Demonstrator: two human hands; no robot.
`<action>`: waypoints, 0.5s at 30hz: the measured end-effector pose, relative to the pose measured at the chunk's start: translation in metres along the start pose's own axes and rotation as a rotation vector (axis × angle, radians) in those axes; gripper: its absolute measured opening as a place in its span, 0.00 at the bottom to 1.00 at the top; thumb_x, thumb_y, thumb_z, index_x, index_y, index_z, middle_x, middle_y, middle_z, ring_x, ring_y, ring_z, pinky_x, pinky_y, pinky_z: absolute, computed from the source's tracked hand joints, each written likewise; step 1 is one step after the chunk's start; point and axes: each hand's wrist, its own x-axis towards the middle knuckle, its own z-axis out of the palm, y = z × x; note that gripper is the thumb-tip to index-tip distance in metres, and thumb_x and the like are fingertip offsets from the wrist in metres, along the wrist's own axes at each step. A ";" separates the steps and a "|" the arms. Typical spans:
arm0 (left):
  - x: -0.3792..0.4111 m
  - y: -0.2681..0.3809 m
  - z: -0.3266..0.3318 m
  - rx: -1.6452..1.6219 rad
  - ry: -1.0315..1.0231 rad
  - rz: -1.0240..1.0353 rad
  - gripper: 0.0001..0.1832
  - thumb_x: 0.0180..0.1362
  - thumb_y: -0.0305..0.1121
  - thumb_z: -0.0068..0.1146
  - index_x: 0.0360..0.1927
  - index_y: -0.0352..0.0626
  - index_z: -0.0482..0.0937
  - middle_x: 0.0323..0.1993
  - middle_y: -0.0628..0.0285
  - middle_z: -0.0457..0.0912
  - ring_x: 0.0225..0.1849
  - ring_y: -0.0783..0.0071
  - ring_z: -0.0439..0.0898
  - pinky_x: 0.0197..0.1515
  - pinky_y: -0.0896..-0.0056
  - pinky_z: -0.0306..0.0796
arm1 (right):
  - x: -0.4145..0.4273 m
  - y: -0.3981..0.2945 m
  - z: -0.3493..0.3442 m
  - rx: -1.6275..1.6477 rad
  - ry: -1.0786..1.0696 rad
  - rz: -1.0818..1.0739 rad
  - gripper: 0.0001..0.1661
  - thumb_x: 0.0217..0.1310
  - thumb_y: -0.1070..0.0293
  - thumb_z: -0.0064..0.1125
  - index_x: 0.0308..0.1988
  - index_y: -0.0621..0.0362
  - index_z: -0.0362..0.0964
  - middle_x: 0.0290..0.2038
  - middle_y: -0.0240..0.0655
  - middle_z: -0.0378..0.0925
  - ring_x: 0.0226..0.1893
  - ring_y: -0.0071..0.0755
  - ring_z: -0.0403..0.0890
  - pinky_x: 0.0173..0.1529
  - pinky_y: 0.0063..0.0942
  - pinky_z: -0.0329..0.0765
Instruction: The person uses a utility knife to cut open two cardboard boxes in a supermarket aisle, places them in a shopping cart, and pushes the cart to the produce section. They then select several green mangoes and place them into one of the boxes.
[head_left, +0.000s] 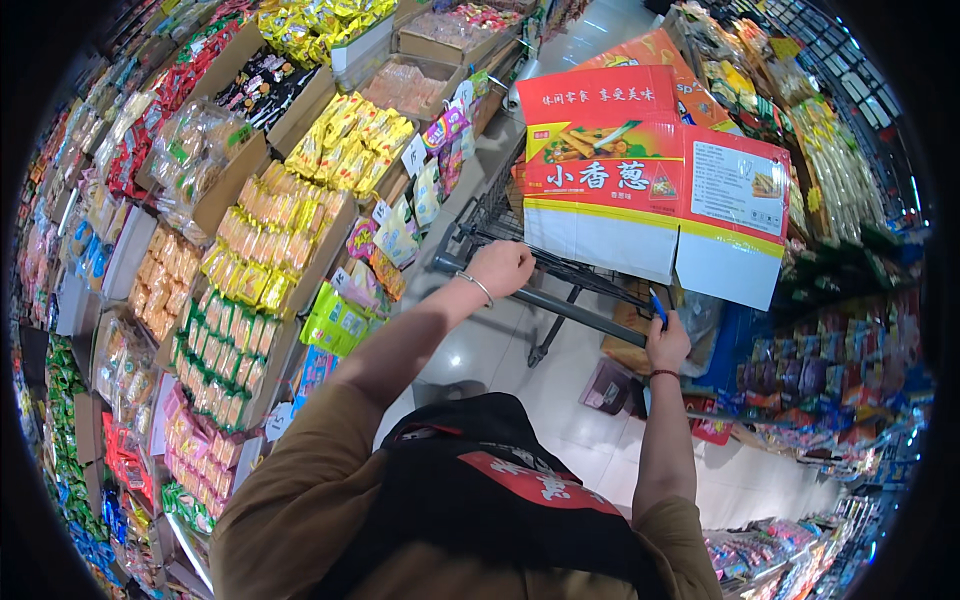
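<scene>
My left hand, with a bangle at its wrist, is curled over the grey handle of a shopping cart, left of its middle. At the handle's right end, my right hand holds a slim blue pen-like tool, pointing up and forward. Just beyond the hands, an opened red, yellow and white printed cardboard box lies across the cart's wire basket. It hides much of the basket. Behind it is an orange printed carton.
On my left, a long display holds open cartons of wrapped snacks, with bags and price tags along its edge. More packaged goods line the right side. A dark bin-like container stands on the tiled floor.
</scene>
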 end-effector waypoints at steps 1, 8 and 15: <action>0.021 -0.004 -0.007 0.030 0.030 0.043 0.14 0.59 0.42 0.53 0.28 0.45 0.85 0.27 0.52 0.84 0.34 0.50 0.83 0.39 0.50 0.76 | 0.019 0.008 0.008 -0.011 0.001 -0.016 0.12 0.61 0.59 0.54 0.30 0.55 0.71 0.25 0.48 0.76 0.29 0.59 0.79 0.31 0.49 0.73; 0.151 -0.019 0.001 0.142 0.087 0.121 0.17 0.63 0.43 0.51 0.26 0.43 0.82 0.27 0.51 0.83 0.33 0.47 0.82 0.38 0.48 0.75 | 0.155 0.026 0.052 0.063 0.006 -0.036 0.13 0.60 0.61 0.54 0.28 0.57 0.69 0.24 0.48 0.74 0.28 0.60 0.77 0.32 0.49 0.72; 0.278 -0.015 0.035 0.102 0.080 0.054 0.18 0.61 0.45 0.54 0.24 0.43 0.80 0.21 0.52 0.81 0.28 0.49 0.82 0.32 0.50 0.74 | 0.294 0.071 0.103 0.068 0.059 -0.095 0.11 0.58 0.61 0.55 0.30 0.57 0.71 0.27 0.49 0.76 0.29 0.60 0.77 0.34 0.49 0.72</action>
